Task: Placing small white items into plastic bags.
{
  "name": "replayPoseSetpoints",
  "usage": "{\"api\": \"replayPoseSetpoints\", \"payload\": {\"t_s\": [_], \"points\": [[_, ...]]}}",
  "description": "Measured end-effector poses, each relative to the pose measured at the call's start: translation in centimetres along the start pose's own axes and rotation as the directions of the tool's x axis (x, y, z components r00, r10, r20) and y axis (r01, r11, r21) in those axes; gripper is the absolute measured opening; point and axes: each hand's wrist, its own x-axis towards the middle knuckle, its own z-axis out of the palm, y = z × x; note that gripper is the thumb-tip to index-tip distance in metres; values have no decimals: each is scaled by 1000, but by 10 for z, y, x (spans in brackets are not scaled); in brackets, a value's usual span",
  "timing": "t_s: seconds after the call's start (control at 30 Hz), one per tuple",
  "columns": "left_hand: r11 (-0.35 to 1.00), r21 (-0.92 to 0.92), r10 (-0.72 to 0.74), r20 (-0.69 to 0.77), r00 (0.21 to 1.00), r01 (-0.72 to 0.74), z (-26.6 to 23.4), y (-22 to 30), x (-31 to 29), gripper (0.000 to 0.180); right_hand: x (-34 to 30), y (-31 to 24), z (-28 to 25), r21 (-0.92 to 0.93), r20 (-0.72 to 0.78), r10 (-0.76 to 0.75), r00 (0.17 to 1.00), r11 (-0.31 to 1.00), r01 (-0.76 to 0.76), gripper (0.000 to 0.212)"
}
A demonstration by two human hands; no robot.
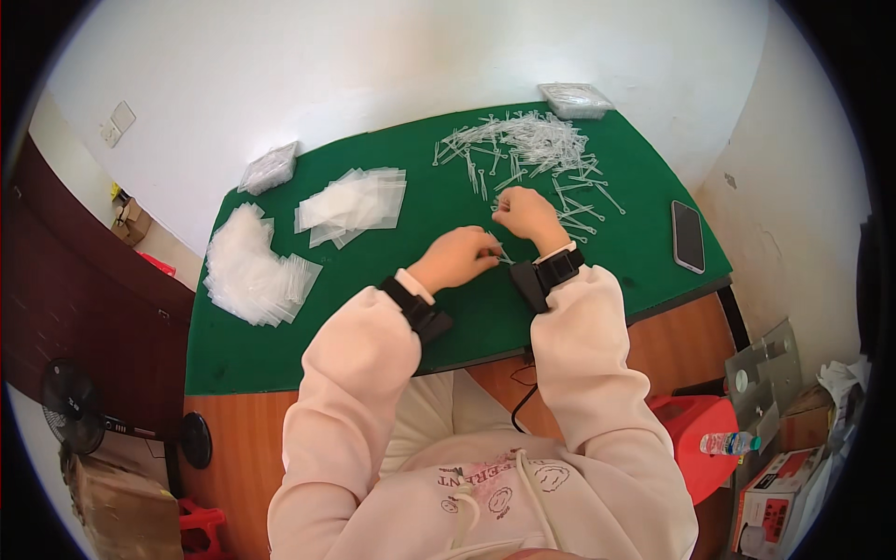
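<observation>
My left hand is closed over the middle of the table, with thin clear plastic sticks poking out from its fingertips. Just beyond and to its right, my right hand is curled with its fingertips pressed together; what they hold, if anything, is too small to make out. A loose heap of clear sticks with small looped ends spreads behind my right hand, and several strays lie to its right. Left of my hands lie a fanned stack of flat clear plastic bags and a curved pile of similar clear bags.
The table has a green top. Clear plastic boxes stand at its back left and back right. A phone lies near the right edge. A red stool is below on the right, and a black fan at left.
</observation>
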Motion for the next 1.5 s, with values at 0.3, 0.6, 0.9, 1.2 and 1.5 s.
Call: {"api": "replayPoseSetpoints", "payload": {"t_s": [0.3,0.6,0.9,1.2,1.5], "points": [[994,108,-33,62,998,26,21,7,13,14,-12,2,-8,-89,38,-31,999,995,34,18],[970,-147,-217,-142,966,196,-46,-41,-42,15,-15,-22,-15,82,278,-273,921,962,260,14],[316,-946,-412,-64,909,77,-29,-38,-55,14,-24,-60,49,923,-7,-336,942,361,136,10],[385,-915,-496,-99,862,117,-24,-37,-57,14,-31,-67,43,912,101,-300,948,408,32,10],[441,-895,-568,-221,793,66,-26,-38,-59,14,-18,-51,45,982,181,-202,963,86,-167,12]]}}
